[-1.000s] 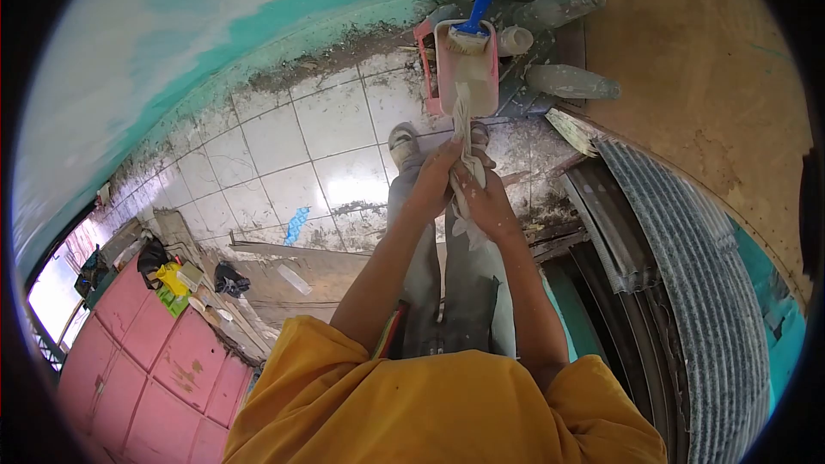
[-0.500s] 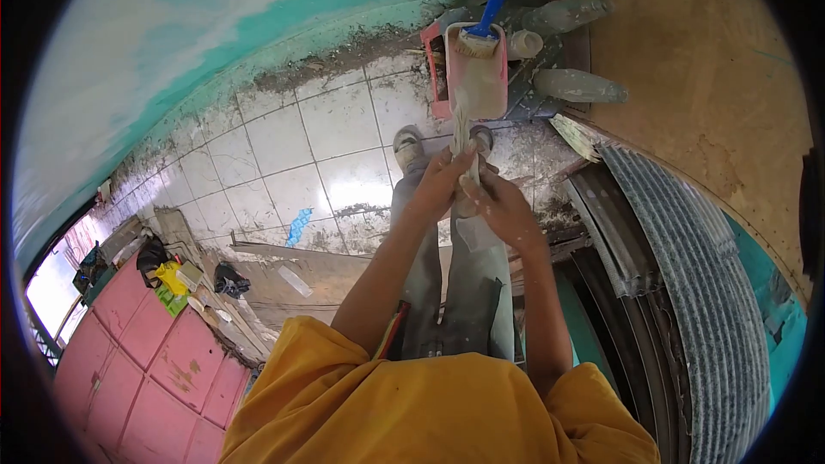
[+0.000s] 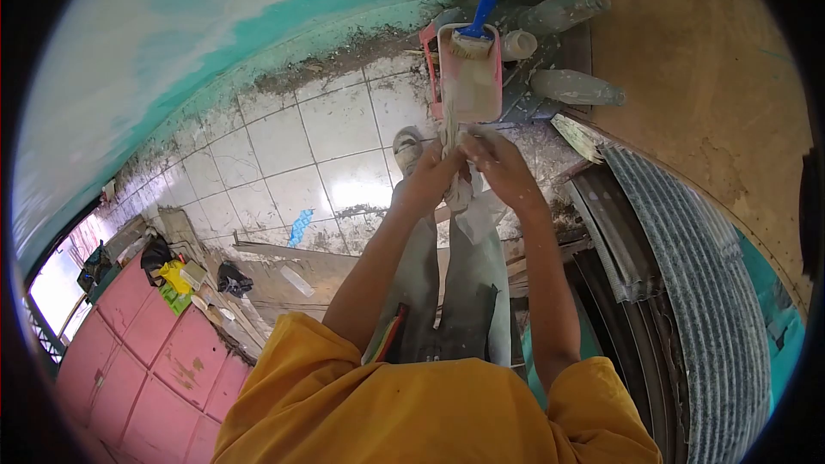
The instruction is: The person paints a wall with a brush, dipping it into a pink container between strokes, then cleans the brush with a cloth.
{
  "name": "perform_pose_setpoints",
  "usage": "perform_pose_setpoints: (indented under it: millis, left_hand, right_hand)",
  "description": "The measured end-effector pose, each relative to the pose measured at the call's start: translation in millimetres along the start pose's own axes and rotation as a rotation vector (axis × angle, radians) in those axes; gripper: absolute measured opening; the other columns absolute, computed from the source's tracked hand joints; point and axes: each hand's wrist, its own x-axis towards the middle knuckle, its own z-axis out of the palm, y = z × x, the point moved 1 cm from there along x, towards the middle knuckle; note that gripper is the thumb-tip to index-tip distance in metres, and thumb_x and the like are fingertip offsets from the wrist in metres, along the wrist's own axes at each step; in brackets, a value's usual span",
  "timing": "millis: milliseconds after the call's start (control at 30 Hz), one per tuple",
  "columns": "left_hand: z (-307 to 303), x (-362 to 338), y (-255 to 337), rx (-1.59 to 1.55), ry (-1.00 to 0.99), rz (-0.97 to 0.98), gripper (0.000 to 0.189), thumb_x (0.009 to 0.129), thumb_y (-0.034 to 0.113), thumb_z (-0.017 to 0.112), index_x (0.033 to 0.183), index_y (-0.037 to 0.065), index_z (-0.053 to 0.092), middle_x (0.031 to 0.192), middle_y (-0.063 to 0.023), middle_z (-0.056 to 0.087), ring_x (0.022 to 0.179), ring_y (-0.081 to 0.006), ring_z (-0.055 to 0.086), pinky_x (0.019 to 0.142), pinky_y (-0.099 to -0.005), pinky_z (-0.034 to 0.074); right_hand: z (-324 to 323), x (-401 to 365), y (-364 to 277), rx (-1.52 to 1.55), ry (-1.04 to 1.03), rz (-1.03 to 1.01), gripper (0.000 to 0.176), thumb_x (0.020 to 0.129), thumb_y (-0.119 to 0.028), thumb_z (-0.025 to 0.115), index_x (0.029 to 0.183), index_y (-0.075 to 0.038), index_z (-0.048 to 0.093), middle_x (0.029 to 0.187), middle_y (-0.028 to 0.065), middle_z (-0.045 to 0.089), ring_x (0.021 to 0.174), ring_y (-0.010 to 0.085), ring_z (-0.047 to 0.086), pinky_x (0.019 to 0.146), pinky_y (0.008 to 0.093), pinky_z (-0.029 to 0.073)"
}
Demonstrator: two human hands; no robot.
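Note:
Between my hands is a whitish, twisted plastic bag (image 3: 450, 120), smeared with pale stuff. Its narrow end points up toward the tub, and a looser, see-through part (image 3: 481, 219) hangs below my fingers. My left hand (image 3: 430, 176) is closed around the twisted middle. My right hand (image 3: 500, 167) sits just beside it, fingertips pinched together against the bag's edge. Just beyond both hands stands a pale rectangular tub (image 3: 497, 77) with whitish liquid inside. A wide brush with a blue handle (image 3: 485, 9) rests across the tub's far end, bristles inside.
A white cup (image 3: 518, 45) and two cloudy plastic bottles (image 3: 563, 13) (image 3: 577, 86) are right of the tub. Corrugated sheets (image 3: 687, 292) lean at the right, near a brown board (image 3: 687, 60). Pink panels (image 3: 163, 361) lie lower left. A partly painted wall (image 3: 172, 60) curves along the far side.
My right hand has moved slightly up and away from the left, its fingers now bunched near the bag's side. My left hand keeps its hold. The view has shifted a little.

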Motion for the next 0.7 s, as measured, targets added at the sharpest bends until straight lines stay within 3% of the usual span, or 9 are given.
perform_pose_setpoints:
  millis: [67,200,300,367,500,567,600,667,700]
  left_hand:
    - [0,4,-11,0.042,0.027,-0.008,0.026,0.099,0.020,0.046,0.116,0.001,0.052,0.097,-0.0038,0.059,0.087,-0.0125,0.059,0.075,-0.0276,0.050]
    - [4,12,-24,0.013,0.088,0.098,0.027,0.098,0.016,0.044,0.120,0.000,0.051,0.102,-0.0048,0.059,0.089,-0.0122,0.059,0.076,-0.0274,0.050]
    - [7,12,-22,0.138,0.156,0.111,0.026,0.097,0.013,0.042,0.118,0.001,0.052,0.098,-0.0045,0.060,0.084,-0.0112,0.059,0.072,-0.0260,0.050]
    - [15,6,-4,0.193,0.171,0.009,0.025,0.098,0.015,0.041,0.115,0.001,0.052,0.092,-0.0045,0.061,0.078,-0.0097,0.058,0.068,-0.0251,0.049]
    - [12,9,3,0.214,0.121,0.025,0.026,0.099,0.020,0.038,0.111,0.002,0.053,0.086,-0.0060,0.061,0.072,-0.0120,0.058,0.064,-0.0260,0.049]
    - [15,5,16,-0.205,-0.056,-0.187,0.031,0.101,0.027,0.036,0.110,0.004,0.053,0.085,-0.0084,0.062,0.069,-0.0160,0.059,0.062,-0.0290,0.050]
    - [20,-2,29,-0.205,-0.057,-0.182,0.031,0.101,0.027,0.036,0.110,0.004,0.053,0.085,-0.0084,0.062,0.069,-0.0160,0.059,0.062,-0.0290,0.050]
    - [29,-17,56,-0.268,-0.081,0.080,0.032,0.101,0.031,0.036,0.109,0.005,0.054,0.083,-0.0094,0.061,0.068,-0.0194,0.060,0.061,-0.0311,0.051]
    - [27,-15,57,-0.266,-0.085,0.086,0.032,0.101,0.031,0.036,0.109,0.005,0.054,0.083,-0.0094,0.061,0.068,-0.0194,0.060,0.061,-0.0311,0.051]
  right_hand:
    - [8,9,-6,0.012,-0.220,0.045,0.050,0.090,-0.038,0.064,0.115,0.005,0.058,0.090,0.0121,0.065,0.080,0.0157,0.059,0.072,0.0321,0.048]
    - [13,10,-2,0.008,-0.212,0.083,0.043,0.091,-0.034,0.063,0.107,0.005,0.058,0.083,0.0096,0.061,0.075,0.0145,0.053,0.069,0.0317,0.046]
    - [11,12,-5,-0.042,-0.194,0.001,0.038,0.091,-0.032,0.063,0.102,0.005,0.058,0.082,0.0101,0.060,0.074,0.0150,0.054,0.069,0.0320,0.046]
    - [9,14,-1,-0.033,-0.210,-0.006,0.037,0.092,-0.031,0.063,0.101,0.004,0.058,0.083,0.0110,0.061,0.075,0.0155,0.054,0.070,0.0330,0.046]
    - [8,18,-3,0.031,-0.194,-0.009,0.035,0.092,-0.030,0.063,0.101,0.004,0.059,0.081,0.0098,0.061,0.074,0.0145,0.055,0.069,0.0322,0.047]
    - [1,19,-15,0.223,-0.237,0.262,0.033,0.094,-0.030,0.062,0.108,-0.001,0.059,0.081,0.0023,0.060,0.068,0.0067,0.054,0.060,0.0234,0.047]
    - [-3,19,-20,0.220,-0.238,0.257,0.033,0.094,-0.030,0.062,0.108,-0.001,0.059,0.081,0.0023,0.060,0.068,0.0067,0.054,0.060,0.0234,0.047]
    - [-7,16,-28,0.502,-0.357,0.422,0.030,0.095,-0.031,0.061,0.106,-0.002,0.060,0.073,-0.0018,0.057,0.058,0.0035,0.050,0.050,0.0193,0.043]
    - [-5,15,-29,0.500,-0.356,0.415,0.030,0.095,-0.031,0.061,0.106,-0.002,0.060,0.073,-0.0018,0.057,0.058,0.0035,0.050,0.050,0.0193,0.043]
